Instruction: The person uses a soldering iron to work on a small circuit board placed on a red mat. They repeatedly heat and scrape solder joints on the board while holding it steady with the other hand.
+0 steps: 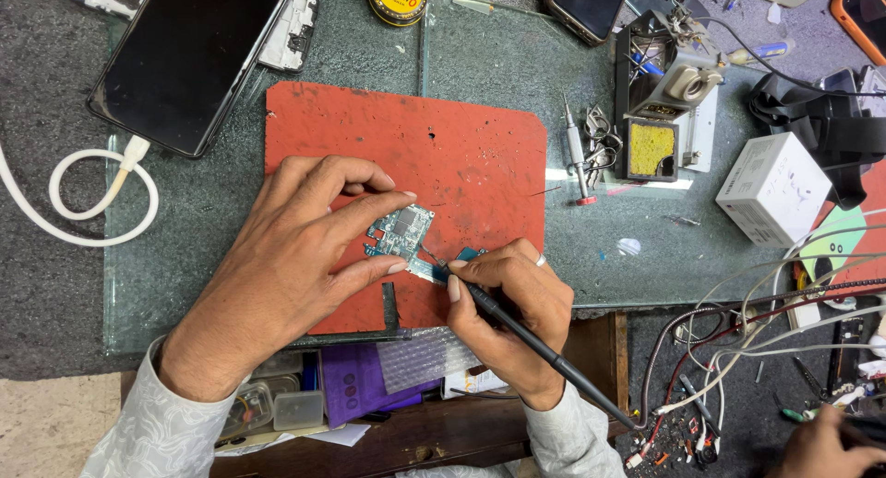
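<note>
The left hand [286,256] pinches a small board [400,233] on the red mat [461,155]; the right hand [508,307] grips a soldering iron [544,349] touching it.

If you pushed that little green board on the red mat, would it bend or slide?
The board looks thin and flat, so probably stiff, light, and apt to slide; the left hand pins it down. Its tiny parts look fragile. The right hand works a thin tool on it over the mat.

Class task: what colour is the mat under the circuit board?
Red, with scuffs: the mat shows best in the head view.
</note>
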